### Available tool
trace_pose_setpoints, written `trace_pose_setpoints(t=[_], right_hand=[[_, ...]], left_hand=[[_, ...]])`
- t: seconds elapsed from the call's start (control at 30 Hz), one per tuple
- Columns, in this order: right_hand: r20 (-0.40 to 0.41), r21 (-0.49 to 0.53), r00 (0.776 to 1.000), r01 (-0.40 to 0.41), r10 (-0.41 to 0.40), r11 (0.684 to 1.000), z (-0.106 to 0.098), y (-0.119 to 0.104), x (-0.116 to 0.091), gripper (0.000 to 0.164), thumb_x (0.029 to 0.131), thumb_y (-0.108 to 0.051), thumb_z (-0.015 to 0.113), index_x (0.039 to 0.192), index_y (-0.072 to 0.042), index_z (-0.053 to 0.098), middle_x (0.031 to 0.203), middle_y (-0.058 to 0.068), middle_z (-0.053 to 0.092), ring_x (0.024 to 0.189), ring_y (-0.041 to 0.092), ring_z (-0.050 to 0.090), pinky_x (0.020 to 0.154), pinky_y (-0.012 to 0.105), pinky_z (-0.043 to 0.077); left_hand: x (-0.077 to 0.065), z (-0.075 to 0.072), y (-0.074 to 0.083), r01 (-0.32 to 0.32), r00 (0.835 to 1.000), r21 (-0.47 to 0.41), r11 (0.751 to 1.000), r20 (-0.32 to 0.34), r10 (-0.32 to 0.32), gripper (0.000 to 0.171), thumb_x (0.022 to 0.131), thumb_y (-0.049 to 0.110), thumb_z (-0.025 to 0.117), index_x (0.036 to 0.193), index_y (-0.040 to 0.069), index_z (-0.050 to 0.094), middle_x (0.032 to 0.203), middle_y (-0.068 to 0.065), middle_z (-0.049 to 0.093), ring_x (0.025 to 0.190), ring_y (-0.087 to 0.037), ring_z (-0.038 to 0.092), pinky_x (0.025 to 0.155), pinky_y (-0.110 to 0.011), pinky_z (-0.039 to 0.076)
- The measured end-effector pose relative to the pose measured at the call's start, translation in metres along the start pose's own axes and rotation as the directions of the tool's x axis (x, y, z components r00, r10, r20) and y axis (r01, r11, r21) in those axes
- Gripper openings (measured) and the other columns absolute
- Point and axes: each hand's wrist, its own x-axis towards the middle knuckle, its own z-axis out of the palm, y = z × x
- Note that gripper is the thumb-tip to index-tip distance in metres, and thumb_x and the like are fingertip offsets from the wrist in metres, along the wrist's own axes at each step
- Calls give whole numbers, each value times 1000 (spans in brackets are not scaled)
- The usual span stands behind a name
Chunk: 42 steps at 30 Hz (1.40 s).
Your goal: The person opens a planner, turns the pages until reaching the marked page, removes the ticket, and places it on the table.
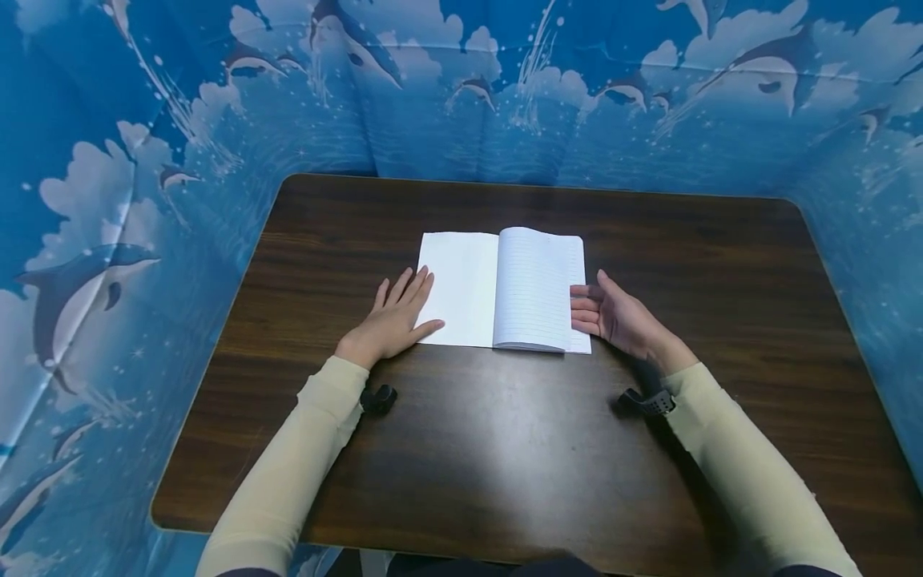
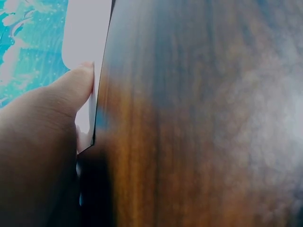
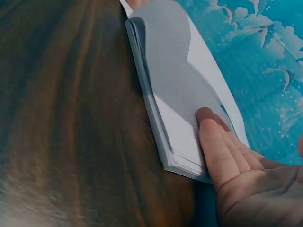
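Note:
An open notebook point(image 1: 459, 288) lies on the table, its left page blank white. The right-hand page point(image 1: 532, 288) is lined and bulges up from the spine, its free edge short of the sheets below. My left hand point(image 1: 392, 316) rests flat on the left edge of the notebook, fingers spread; in the left wrist view its thumb point(image 2: 78, 87) lies on the white page. At the right edge, my right hand point(image 1: 626, 318) is turned palm inward with straight fingers touching the pages. The right wrist view shows those fingers point(image 3: 220, 151) against the paper, the thumb held apart.
The dark wood-grain table point(image 1: 469, 449) has rounded corners. A blue curtain point(image 1: 461, 120) printed with dolphins hangs behind it and along the sides. Black straps point(image 1: 652, 402) are on both wrists, below pale yellow sleeves point(image 1: 750, 465).

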Motion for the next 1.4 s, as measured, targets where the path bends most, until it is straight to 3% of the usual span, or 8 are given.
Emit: trace_pose_setpoints(t=[0.2,0.37,0.77,0.93,1.13,1.4], right_hand=[[26,72,996,79,-81,994,1,-2,-2,81,111,-58,26,166,-1,8,132,4,68,119,13,72,101,27,58],[16,116,991,134,-136,984,7,-6,2,83,110,-60,29,167,-4,6,140,4,62,125,12,68,103,27,57],[20,63,971,238,-239,969,25,-15,6,79,111,-58,28,163,0,12,132,-1,68,114,10,72,96,24,60],[5,-2,964,264,-264,964,32,-16,6,76,111,-57,23,161,-1,14,130,-1,66,110,8,71,94,22,59],[-3,-72,969,248,-249,966,38,-1,6,75,112,-55,21,162,1,14,126,-2,66,108,6,71,95,21,59],[-7,-64,968,250,-251,966,41,8,4,81,111,-59,24,162,3,12,125,-3,66,107,6,71,95,20,59]], left_hand=[[6,-8,1,-4,1000,6,1000,-11,4,92,104,70,37,167,25,-12,175,8,-21,163,-20,-22,130,-55,-16],[5,-16,5,-3,1000,25,1000,-23,3,91,105,67,39,168,22,-10,176,5,-19,164,-24,-19,130,-58,-13],[6,-19,10,-29,998,31,999,-55,31,90,106,64,40,169,18,-5,177,1,-13,165,-27,-14,130,-60,-11],[4,-16,12,-37,997,22,999,-64,38,90,106,63,42,169,18,-4,177,0,-12,165,-28,-13,130,-61,-11],[-9,0,6,-37,996,-21,999,-78,36,92,105,65,42,169,15,-1,178,-4,-9,165,-32,-11,128,-64,-11],[-17,3,9,-25,996,-2,1000,-84,25,91,105,64,44,169,14,3,178,-5,-4,165,-33,-7,129,-63,-8]])
